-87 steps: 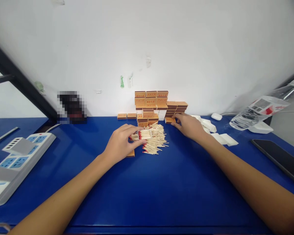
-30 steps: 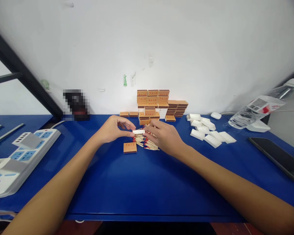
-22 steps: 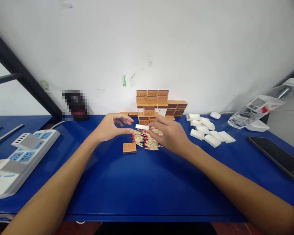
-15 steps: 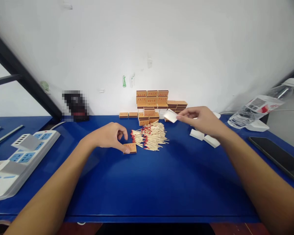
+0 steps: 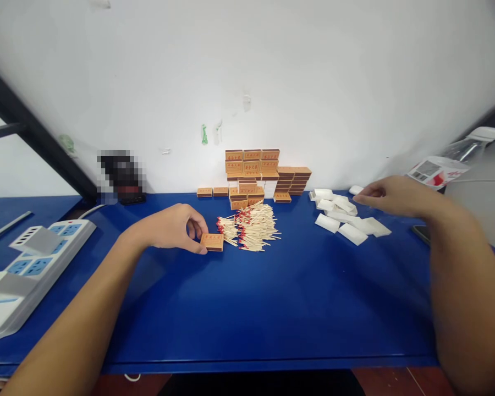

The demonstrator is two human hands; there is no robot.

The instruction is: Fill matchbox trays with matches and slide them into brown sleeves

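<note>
Orange cardboard matchbox [image 5: 212, 242]: pinched by left hand [image 5: 175, 226].
White rectangular trays [image 5: 352, 234]: beside half-curled right hand [image 5: 396, 193]; its hold unclear.

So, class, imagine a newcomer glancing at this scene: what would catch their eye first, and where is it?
Probably the loose heap of red-tipped matches near the middle of the blue table. Just behind it, stacked matchboxes stand out before the white wall. Next come the left hand at a single matchbox and the right hand near scattered white trays.
</note>
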